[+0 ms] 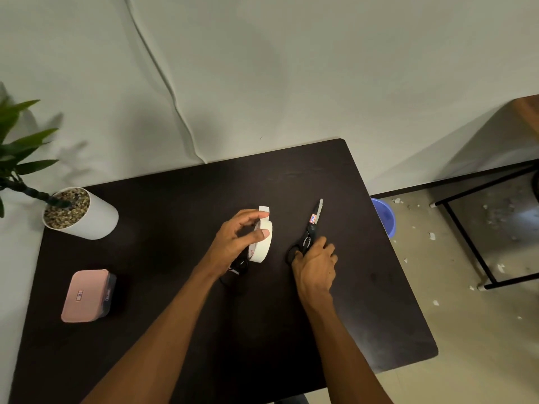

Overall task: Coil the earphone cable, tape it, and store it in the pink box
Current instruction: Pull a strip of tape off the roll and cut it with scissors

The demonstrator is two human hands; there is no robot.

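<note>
Both hands are down over the dark table (175,330), and I read them like this: my left hand (233,240) is wrapped around the white tape roll (264,240), which stands on edge on the tabletop, thumb pressed on the near face and fingers curled over the top. A short free end of tape (264,210) sticks up past those fingers. My right hand (316,263) lies over the black handles of the scissors (312,228), fingers closed around them; the scissors lie flat on the table, blades together as far as I can see, tip pointing away from me. Roll and scissors sit near each other without touching. Just beneath my left wrist I can make out the black earphone cable (239,268) bunched on the table, partly hidden by the hand, so I cannot tell how neatly it is coiled. The pink box (86,295) rests well off to the left, lid on, with a dark part along its right side. Farther back on the left corner stands a white plant pot (87,220) topped with pebbles. Off the right edge of the table, a blue tub (385,217) sits on the floor.
</note>
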